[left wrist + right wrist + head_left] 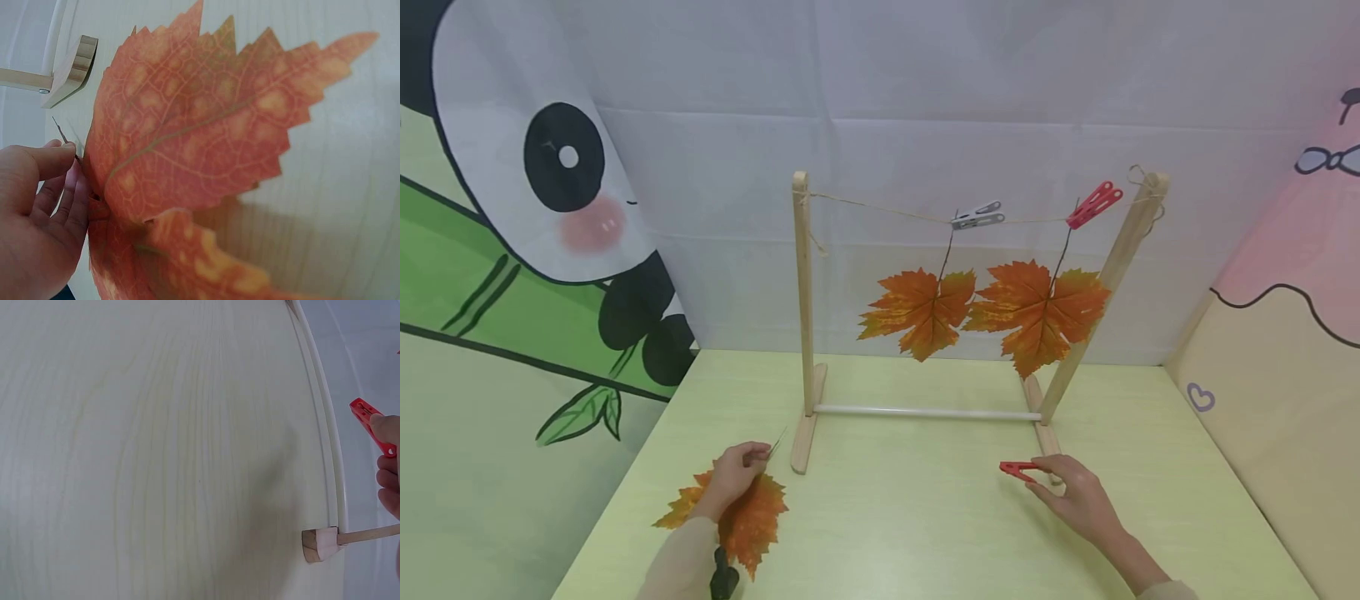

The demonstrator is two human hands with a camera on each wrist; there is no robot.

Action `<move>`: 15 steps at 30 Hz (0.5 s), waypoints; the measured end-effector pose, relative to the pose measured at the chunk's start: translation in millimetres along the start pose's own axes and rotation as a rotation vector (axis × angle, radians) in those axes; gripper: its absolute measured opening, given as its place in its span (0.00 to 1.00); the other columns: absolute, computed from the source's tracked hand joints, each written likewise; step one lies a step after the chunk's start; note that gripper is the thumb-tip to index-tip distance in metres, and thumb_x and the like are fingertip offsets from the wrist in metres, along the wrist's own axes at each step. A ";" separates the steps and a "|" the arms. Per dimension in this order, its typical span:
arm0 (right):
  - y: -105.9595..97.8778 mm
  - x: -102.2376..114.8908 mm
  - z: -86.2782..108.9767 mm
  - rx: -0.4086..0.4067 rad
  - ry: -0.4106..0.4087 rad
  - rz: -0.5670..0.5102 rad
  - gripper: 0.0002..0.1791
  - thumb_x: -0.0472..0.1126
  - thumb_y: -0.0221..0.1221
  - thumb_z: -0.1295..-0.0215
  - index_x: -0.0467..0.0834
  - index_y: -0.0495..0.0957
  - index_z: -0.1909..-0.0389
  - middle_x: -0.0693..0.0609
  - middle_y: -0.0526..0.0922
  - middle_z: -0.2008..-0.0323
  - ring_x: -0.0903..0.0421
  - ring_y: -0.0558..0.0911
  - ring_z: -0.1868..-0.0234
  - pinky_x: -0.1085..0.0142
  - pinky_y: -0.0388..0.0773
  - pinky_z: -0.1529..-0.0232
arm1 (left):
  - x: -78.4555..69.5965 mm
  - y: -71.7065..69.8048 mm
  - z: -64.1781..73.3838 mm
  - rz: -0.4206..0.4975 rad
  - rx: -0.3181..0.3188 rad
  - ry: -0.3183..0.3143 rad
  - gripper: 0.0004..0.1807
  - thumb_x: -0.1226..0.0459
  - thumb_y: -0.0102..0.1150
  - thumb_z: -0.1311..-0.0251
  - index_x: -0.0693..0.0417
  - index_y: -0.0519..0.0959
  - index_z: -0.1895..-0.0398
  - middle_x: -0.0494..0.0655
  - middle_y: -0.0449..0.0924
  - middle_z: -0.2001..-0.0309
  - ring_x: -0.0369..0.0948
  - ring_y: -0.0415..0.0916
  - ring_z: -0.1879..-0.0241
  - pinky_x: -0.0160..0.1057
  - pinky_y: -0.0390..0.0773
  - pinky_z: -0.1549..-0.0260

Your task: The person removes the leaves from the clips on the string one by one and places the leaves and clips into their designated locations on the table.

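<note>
My left hand (735, 477) pinches the thin stem of an orange maple leaf (752, 521) between thumb and fingertips. In the left wrist view the leaf (194, 119) spreads out beside the hand (40, 212), its stem tip poking past the thumb. My right hand (1078, 500) holds a red clothespin (1017, 470) by its handle end, above the table near the rack's right foot. Over in the right wrist view, the clothespin (369, 422) shows at the right edge, with only part of the hand (389, 481) visible.
A wooden rack (803, 292) stands on the table (910, 500), with a string (880, 206) between its posts. Two maple leaves hang there, one from a grey clothespin (977, 216), one from a red clothespin (1093, 205). A white rod (925, 412) joins the feet.
</note>
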State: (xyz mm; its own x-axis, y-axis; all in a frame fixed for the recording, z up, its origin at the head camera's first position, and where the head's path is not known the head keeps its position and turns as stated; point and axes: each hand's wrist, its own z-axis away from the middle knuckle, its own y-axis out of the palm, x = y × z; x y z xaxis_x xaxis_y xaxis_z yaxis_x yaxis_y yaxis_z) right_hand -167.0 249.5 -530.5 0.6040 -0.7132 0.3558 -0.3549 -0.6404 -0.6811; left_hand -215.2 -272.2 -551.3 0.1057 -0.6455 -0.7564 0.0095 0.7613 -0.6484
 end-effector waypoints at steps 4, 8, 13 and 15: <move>1.4 -0.4 2.2 0.003 0.016 -0.001 0.22 0.33 0.73 0.70 0.40 0.80 0.66 0.53 0.81 0.70 0.55 0.80 0.73 0.65 0.77 0.76 | 0.2 1.1 -0.1 0.010 -0.002 0.007 0.14 0.76 0.53 0.46 0.68 0.76 0.55 0.55 0.80 0.62 0.45 0.76 0.63 0.45 0.77 0.60; 2.5 -1.8 4.5 0.004 0.025 -0.005 0.22 0.33 0.73 0.70 0.39 0.80 0.66 0.53 0.81 0.70 0.55 0.80 0.73 0.65 0.77 0.76 | 0.8 1.8 -0.9 0.022 0.002 -0.007 0.14 0.76 0.54 0.46 0.68 0.76 0.55 0.54 0.80 0.63 0.44 0.76 0.64 0.44 0.78 0.62; 4.4 -4.4 7.6 -0.008 0.023 -0.017 0.23 0.32 0.73 0.71 0.39 0.80 0.66 0.52 0.81 0.70 0.55 0.80 0.73 0.64 0.76 0.76 | 2.0 2.8 -2.4 0.032 0.005 -0.022 0.14 0.75 0.55 0.47 0.68 0.76 0.55 0.54 0.80 0.63 0.44 0.76 0.65 0.44 0.78 0.62; 5.3 -5.1 8.7 -0.011 0.027 -0.017 0.23 0.31 0.73 0.71 0.39 0.80 0.66 0.53 0.81 0.70 0.55 0.79 0.73 0.64 0.76 0.76 | 2.5 3.4 -2.8 0.040 0.004 -0.026 0.14 0.75 0.56 0.47 0.68 0.76 0.55 0.54 0.80 0.63 0.43 0.76 0.65 0.43 0.78 0.62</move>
State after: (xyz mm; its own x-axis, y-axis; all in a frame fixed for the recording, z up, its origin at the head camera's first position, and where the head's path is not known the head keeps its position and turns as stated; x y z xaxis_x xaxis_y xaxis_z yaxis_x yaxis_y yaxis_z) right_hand -165.7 252.3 -541.5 0.5907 -0.7097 0.3839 -0.3531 -0.6552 -0.6679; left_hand -217.6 -271.4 -555.7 0.1320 -0.6130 -0.7790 0.0083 0.7865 -0.6175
